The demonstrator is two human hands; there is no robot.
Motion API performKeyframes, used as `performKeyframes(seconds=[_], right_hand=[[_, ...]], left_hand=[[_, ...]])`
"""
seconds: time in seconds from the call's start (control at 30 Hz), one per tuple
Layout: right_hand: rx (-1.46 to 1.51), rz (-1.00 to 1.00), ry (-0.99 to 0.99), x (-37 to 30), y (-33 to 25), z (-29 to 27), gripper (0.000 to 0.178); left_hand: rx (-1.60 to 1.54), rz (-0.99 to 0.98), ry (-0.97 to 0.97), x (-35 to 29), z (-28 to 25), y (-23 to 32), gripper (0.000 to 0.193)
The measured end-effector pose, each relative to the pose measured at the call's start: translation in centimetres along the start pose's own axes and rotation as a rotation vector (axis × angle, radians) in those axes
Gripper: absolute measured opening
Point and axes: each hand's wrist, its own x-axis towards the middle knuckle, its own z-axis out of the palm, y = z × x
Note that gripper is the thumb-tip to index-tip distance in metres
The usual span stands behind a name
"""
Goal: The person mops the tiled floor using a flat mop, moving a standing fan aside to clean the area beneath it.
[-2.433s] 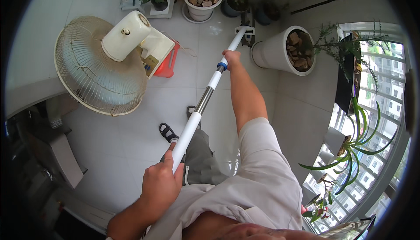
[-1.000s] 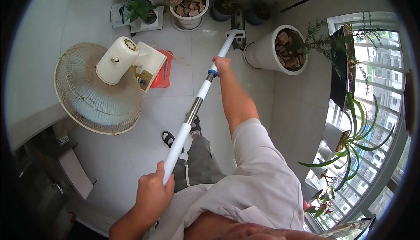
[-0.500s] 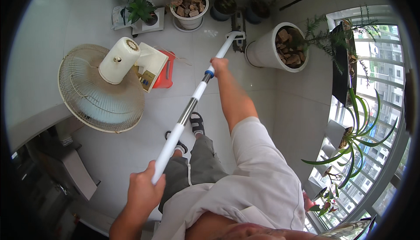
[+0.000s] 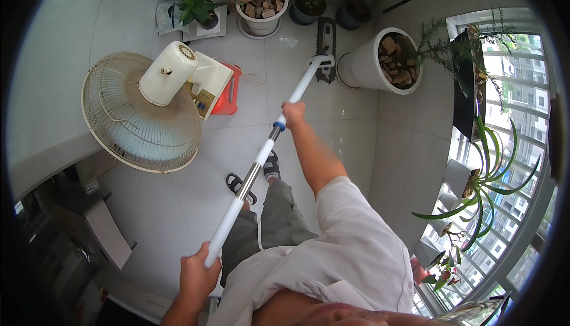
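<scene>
Both of my hands hold a flat mop with a long white and silver handle [image 4: 228,224]. My left hand [image 4: 198,271] is closed round the handle's near end, low in the picture. Farther up, my right hand [image 4: 293,114] grips the white section just above a blue collar. The handle runs slanting up to the right. Its white forked joint meets the narrow dark grey mop head [image 4: 326,36], which lies on the light tiled floor [image 4: 350,139]. The head is between a dark flower pot [image 4: 307,9] and a big white planter [image 4: 363,65] with stones.
A standing fan [image 4: 142,115] is on the left, beside a red-orange object [image 4: 228,91]. A stone-filled white pot [image 4: 261,24] and a small plant on a white stand [image 4: 209,28] line the back. Along the barred window on the right are more plants [image 4: 484,183]. My sandalled feet [image 4: 240,187] stand below the handle.
The mop has come back toward me, its head now lower beside the white planter. My right hand has moved nearer and slightly left; both hands keep their grip. The view has shifted slightly.
</scene>
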Motion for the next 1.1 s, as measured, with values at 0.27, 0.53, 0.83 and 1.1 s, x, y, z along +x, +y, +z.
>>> performKeyframes(seconds=[0.27, 0.53, 0.83, 1.1], right_hand=[[-0.105, -0.051, 0.045, 2.5, -3.3, -1.0, 0.032], [0.096, -0.007, -0.024, 1.3, -3.1, -0.3, 0.030], [0.355, 0.040, -0.069, 3.9, -6.5, -0.1, 0.033], [0.408, -0.025, -0.055, 3.4, -7.2, 1.4, 0.029]], left_hand=[[-0.092, 0.038, -0.042, 3.0, 2.4, 0.5, 0.027], [0.000, 0.088, 0.082, 2.3, 1.2, -0.7, 0.030], [0.307, 0.344, 0.210, 5.7, -3.1, 2.1, 0.034], [0.337, 0.304, 0.196, 7.1, -4.8, 1.3, 0.036]])
